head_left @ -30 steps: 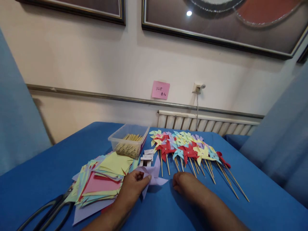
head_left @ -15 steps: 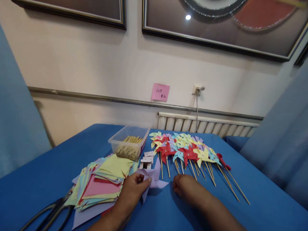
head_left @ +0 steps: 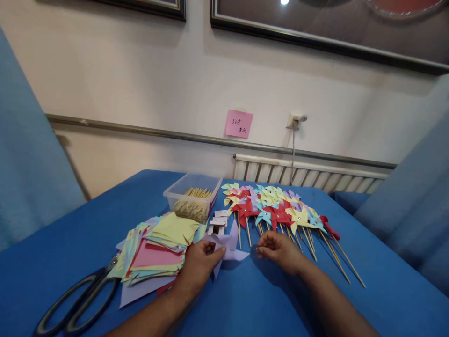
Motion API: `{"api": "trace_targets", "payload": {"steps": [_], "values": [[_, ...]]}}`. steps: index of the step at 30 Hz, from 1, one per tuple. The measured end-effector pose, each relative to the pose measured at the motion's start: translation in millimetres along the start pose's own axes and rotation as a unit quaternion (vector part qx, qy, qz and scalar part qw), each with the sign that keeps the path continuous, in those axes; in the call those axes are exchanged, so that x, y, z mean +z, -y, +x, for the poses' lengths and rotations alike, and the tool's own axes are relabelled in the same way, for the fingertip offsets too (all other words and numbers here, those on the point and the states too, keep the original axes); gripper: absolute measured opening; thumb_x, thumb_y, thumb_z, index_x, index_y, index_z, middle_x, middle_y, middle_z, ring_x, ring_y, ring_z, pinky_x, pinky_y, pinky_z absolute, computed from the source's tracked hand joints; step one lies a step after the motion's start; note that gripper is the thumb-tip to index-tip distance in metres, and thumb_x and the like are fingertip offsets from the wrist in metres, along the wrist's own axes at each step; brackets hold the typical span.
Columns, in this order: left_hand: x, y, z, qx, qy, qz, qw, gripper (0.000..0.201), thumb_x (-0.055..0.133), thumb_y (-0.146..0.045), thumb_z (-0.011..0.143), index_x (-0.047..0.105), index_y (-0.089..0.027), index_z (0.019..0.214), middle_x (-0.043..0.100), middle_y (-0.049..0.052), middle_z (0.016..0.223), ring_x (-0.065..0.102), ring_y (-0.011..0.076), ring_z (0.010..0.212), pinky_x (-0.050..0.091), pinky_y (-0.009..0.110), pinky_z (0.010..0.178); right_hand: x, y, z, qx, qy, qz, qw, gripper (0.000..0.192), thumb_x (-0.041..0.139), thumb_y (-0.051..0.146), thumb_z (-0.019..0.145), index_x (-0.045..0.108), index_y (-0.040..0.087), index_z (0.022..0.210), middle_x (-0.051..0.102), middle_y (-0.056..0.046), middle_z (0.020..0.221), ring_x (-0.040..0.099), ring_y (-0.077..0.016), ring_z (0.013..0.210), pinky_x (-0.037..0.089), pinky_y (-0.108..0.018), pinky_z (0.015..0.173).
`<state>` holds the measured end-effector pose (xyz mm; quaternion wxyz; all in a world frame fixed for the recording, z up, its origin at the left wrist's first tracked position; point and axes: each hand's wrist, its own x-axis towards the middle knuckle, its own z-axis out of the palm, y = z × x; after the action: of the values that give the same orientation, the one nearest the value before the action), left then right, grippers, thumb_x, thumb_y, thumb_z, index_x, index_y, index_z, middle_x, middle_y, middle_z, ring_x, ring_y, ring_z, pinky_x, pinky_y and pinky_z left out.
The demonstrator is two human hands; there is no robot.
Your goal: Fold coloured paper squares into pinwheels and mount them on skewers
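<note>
My left hand (head_left: 202, 260) pinches a lavender paper pinwheel (head_left: 229, 248) at its middle, thumb on top, with no stick showing on it. A little to the right, above the blue cloth, my right hand (head_left: 278, 252) has its thumb and fingertips pressed together; whatever small thing is between them is too tiny to name. Just behind the pinwheel are small white boxes (head_left: 218, 224), one with its end open. Left of my left hand lies a stack of coloured paper squares (head_left: 159, 255), several with cut corners.
Black-handled scissors (head_left: 86, 295) lie at the front left. A clear plastic tub (head_left: 177, 199) of wooden sticks stands behind the paper. Finished pinwheels on sticks (head_left: 277, 213) spread over the back right of the blue-covered table (head_left: 351, 234). Curtains hang at both sides.
My right hand has turned so its pinched fingertips now show, lifted a little off the cloth. The left hand keeps its hold on the pinwheel. The camera view has tilted downward.
</note>
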<state>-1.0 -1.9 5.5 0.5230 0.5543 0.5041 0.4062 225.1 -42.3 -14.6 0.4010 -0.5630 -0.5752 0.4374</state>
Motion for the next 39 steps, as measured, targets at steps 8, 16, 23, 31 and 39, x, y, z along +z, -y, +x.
{"api": "trace_targets", "payload": {"steps": [8,16,23,31,39], "values": [[3.5,1.9,-1.6,-0.002,-0.002,0.009,1.000,0.026,0.073,-0.038,0.052,0.066,-0.014,0.063,0.066,0.002,0.057,0.061,0.0181,0.057,0.044,0.025,0.052,14.0,18.8,-6.3,-0.038,-0.036,0.049,0.997,0.024,0.065,0.037,0.071,0.051,0.019,0.072,0.058,0.003,0.062,0.060,-0.0127,0.060,0.046,-0.025,0.060],[9.1,1.3,-5.0,0.012,0.029,0.021,0.999,0.024,0.068,-0.033,0.061,0.068,-0.014,0.076,0.070,0.004,0.070,0.063,0.0191,0.069,0.046,0.025,0.061,54.2,34.9,-25.4,-0.093,-0.081,-0.047,0.991,0.005,0.056,0.023,0.079,0.057,0.019,0.082,0.062,0.001,0.064,0.058,-0.0108,0.057,0.043,-0.021,0.054],[13.7,-3.8,-11.2,0.022,0.017,0.008,1.000,0.019,0.068,-0.029,0.061,0.068,-0.016,0.074,0.069,0.000,0.067,0.062,0.0166,0.065,0.045,0.023,0.060,59.9,28.0,-22.5,-0.108,-0.111,-0.132,0.979,0.006,0.055,0.021,0.080,0.059,0.018,0.082,0.065,0.000,0.071,0.059,-0.0108,0.061,0.044,-0.020,0.058],[14.8,2.1,-10.1,0.043,0.042,0.001,0.998,0.015,0.067,-0.028,0.064,0.065,-0.016,0.073,0.067,0.000,0.068,0.061,0.0157,0.065,0.046,0.024,0.061,63.9,29.4,-26.5,-0.166,-0.152,-0.155,0.962,0.008,0.054,0.018,0.079,0.061,0.019,0.083,0.064,0.000,0.072,0.058,-0.0112,0.062,0.044,-0.021,0.060],[16.4,3.9,-12.7,0.028,0.082,-0.027,0.996,0.018,0.067,-0.028,0.066,0.064,-0.015,0.076,0.069,0.003,0.070,0.063,0.0178,0.069,0.046,0.026,0.063,67.9,20.6,-22.2,-0.173,-0.163,-0.142,0.961,0.007,0.056,0.021,0.080,0.062,0.020,0.082,0.062,0.000,0.071,0.058,-0.0120,0.063,0.044,-0.022,0.059]]}}
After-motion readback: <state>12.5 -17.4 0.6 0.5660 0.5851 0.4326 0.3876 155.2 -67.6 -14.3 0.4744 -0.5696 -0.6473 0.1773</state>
